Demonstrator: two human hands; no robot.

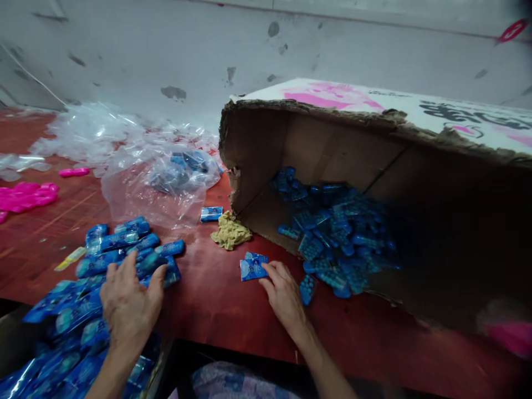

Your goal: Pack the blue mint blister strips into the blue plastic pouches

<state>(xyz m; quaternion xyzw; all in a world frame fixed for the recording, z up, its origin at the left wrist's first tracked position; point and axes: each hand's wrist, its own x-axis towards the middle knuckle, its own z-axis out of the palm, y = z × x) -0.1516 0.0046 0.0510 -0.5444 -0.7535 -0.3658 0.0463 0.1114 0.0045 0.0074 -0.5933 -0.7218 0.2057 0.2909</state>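
In front of you spreads the red table [216, 310], with a torn-edged cardboard box [253, 133] lying on its side to the right. Blue packs [83, 302] are heaped at the near left, and blue pieces [332, 233] fill part of the box. A clear plastic bag [124, 191] sits farther off, left of the box. Your left hand [128, 302] is spread wide over the packs; your right hand [285, 291] pinches blue cards [251, 270] above the near middle of the table, beyond which lies a crumpled yellowish lump [230, 231].
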